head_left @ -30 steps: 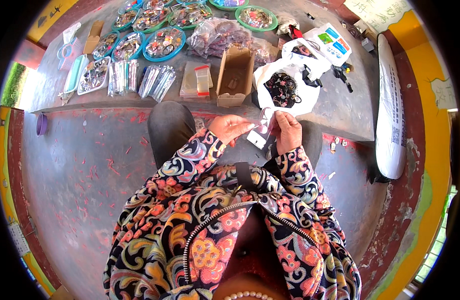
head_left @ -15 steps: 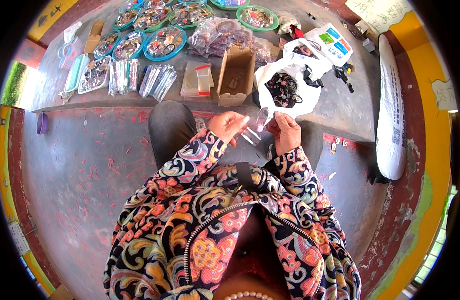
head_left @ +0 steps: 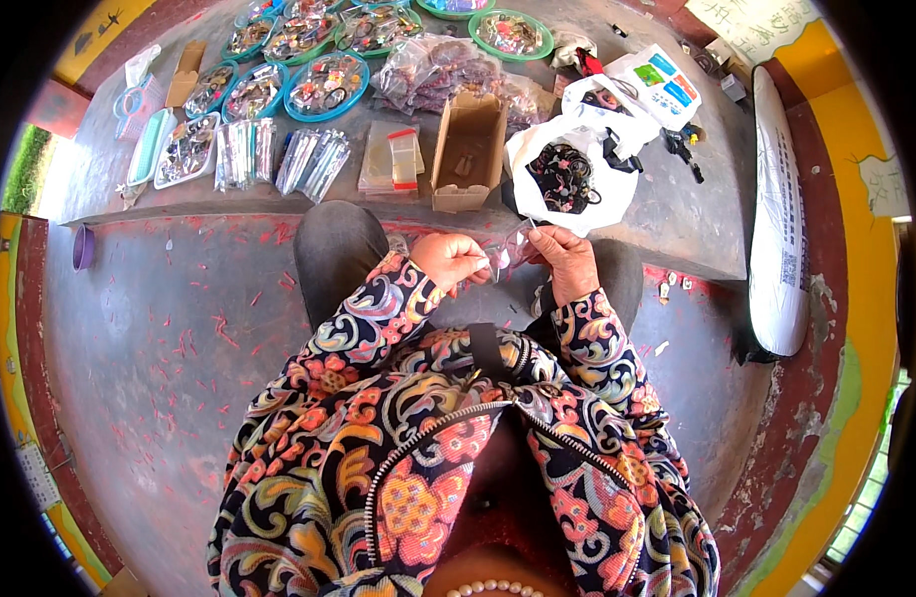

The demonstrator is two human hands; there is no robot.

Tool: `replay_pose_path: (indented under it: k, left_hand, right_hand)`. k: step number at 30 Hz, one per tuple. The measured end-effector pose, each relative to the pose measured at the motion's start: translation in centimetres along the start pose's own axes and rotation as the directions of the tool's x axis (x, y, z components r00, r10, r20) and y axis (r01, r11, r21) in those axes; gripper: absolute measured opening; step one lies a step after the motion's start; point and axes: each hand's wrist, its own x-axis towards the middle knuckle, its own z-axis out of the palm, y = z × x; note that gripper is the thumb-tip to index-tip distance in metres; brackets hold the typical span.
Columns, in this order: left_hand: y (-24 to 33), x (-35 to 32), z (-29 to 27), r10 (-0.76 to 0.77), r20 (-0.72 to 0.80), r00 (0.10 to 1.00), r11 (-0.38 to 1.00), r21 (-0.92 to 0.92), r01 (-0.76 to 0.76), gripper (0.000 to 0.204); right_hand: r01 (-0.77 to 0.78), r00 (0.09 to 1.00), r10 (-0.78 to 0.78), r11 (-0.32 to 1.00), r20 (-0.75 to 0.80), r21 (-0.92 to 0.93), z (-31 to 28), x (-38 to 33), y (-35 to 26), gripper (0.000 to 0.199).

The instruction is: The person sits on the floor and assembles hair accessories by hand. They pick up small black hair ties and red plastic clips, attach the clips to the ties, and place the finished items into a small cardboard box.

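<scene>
Between my hands, over my lap, is a small clear plastic bag (head_left: 511,251), with a small pinkish thing showing at it. My left hand (head_left: 450,262) pinches its left side with thumb and fingers. My right hand (head_left: 564,261) is closed at its upper right side, the thumb and forefinger together. Whether the pinkish thing is inside the bag or behind it, I cannot tell. Just beyond my right hand a white plastic bag (head_left: 617,199) stands spread apart, full of dark hair ties (head_left: 564,179). An upright cardboard box (head_left: 461,199) stands to its left.
On the raised ledge lie flat clear bags (head_left: 378,169), bundles of wrapped pens (head_left: 314,159), a white basket of small items (head_left: 186,154) and several blue and green baskets, one blue basket (head_left: 327,88) among them. A large white sack (head_left: 779,219) leans at the right. A purple bucket (head_left: 84,247) stands left.
My left hand has moved slightly right and down and closed on the clear bag. The bag, which hung tilted between my hands, is now stretched between them.
</scene>
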Motion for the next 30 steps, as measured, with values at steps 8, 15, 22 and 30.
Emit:
replay_pose_path:
  k: [8, 15, 22, 30]
  left_hand:
    - [-0.1, 0.0, 0.1, -0.036, 0.006, 0.999, 0.996, -0.082, 0.037, 0.019]
    - [-1.2, 0.9, -0.9, -0.135, -0.02, 0.991, 0.968, -0.218, 0.127, 0.021]
    - [-0.1, 5.2, -4.1, -0.003, -0.219, 0.976, 0.99, -0.137, -0.027, 0.02]
    - [-5.3, 11.9, -10.0, -0.153, -0.3, 0.942, 0.861, -0.508, -0.022, 0.008]
  right_hand:
    - [0.103, 0.985, -0.077, 0.981, -0.155, 0.165, 1.8, -1.4, -1.1, 0.015]
    - [-0.044, 0.987, 0.034, 0.997, -0.16, -0.062, 0.1, -0.1, -0.1, 0.029]
    - [-0.145, 0.976, 0.143, 0.989, -0.162, 0.0, -2.4, 0.9, 1.6, 0.03]
    - [-0.179, 0.978, 0.174, 0.983, -0.112, -0.035, -2.5, 1.1, 2.1, 0.03]
